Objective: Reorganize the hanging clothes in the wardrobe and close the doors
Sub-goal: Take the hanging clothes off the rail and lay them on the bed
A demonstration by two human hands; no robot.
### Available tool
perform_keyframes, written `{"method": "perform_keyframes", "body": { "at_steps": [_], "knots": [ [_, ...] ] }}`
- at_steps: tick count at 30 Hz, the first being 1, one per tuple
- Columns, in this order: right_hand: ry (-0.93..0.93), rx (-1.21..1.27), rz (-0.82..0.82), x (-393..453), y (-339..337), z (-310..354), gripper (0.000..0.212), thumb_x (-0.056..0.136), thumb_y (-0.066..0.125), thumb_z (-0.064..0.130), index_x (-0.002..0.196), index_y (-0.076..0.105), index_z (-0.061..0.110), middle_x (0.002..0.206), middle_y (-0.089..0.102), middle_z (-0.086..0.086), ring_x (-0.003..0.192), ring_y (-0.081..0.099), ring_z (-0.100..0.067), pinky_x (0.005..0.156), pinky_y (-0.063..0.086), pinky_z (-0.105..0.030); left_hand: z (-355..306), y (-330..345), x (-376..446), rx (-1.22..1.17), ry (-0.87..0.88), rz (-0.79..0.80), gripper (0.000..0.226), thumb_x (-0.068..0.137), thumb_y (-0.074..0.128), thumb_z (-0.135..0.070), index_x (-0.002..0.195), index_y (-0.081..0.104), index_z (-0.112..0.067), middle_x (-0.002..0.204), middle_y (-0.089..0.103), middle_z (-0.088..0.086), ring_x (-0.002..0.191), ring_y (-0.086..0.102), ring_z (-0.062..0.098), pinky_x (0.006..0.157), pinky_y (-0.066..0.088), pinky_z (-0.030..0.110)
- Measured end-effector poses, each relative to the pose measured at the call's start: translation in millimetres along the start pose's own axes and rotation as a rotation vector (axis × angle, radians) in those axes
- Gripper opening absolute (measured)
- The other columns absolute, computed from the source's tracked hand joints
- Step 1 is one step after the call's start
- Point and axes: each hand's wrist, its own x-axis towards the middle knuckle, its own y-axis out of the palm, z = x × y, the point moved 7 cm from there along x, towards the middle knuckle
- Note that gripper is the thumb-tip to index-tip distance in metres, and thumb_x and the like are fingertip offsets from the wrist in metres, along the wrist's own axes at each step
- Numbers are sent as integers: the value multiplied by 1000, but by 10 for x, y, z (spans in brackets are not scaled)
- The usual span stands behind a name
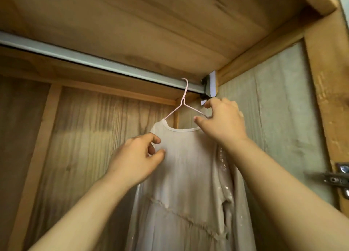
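A pale beige dress [187, 175] hangs on a thin pink wire hanger [182, 101], whose hook sits over the metal rail [94, 60] near its right end. My left hand [137, 160] pinches the dress's left shoulder fabric between thumb and fingers. My right hand [224, 120] is at the hanger's right arm, fingers curled around the wire by the dress's neckline. A sequinned part of the garment [224, 184] hangs behind on the right.
The rail ends in a metal bracket [209, 86] on the wardrobe's right wall [279, 118]. The wooden back panel [85, 137] is to the left, the wooden ceiling [151, 24] above. A metal hinge [338, 179] is at the right edge.
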Motion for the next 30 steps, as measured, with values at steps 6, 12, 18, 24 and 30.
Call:
{"method": "perform_keyframes", "body": {
  "at_steps": [6, 12, 18, 24, 30],
  "knots": [
    [144, -139, 116, 270, 304, -137, 37, 95, 50, 26, 128, 51, 10, 122, 57, -12, 112, 54, -33, 73, 33, -29, 1, -87, 130, 51, 16, -8, 20, 81, 61, -43, 100, 59, -36, 77, 60, -14, 75, 55, 3, 66, 39, 25],
    [227, -87, -5, 312, 302, -206, 23, 95, 47, 22, 111, 61, 12, 114, 62, -12, 107, 56, -35, 71, 33, -28, 153, -199, 122, 108, 17, -12, 20, 79, 62, -42, 96, 62, -32, 72, 61, -12, 75, 58, 8, 72, 49, 31],
    [252, -28, -120, 347, 44, -188, 28, 97, 46, 28, 106, 63, 8, 110, 63, -18, 104, 57, -39, 71, 33, -30, 286, -255, 80, 118, 24, -5, 18, 78, 62, -45, 93, 61, -35, 71, 60, -13, 74, 58, 11, 72, 50, 34],
    [266, -10, -153, -83, -32, -237, 27, 97, 46, 31, 100, 63, 11, 103, 63, -18, 99, 56, -39, 69, 33, -31, 378, -170, -111, 79, 7, 37, 22, 77, 63, -44, 96, 61, -34, 74, 59, -13, 72, 57, 9, 70, 49, 31],
    [244, 17, -90, -1022, 38, -283, 28, 96, 48, 36, 96, 63, 12, 97, 66, -18, 94, 57, -39, 66, 30, -33, 493, 15, -450, -19, 17, 139, 52, 75, 54, -62, 112, 60, -27, 94, 56, -6, 83, 57, 18, 80, 50, 36]
  ]
}}
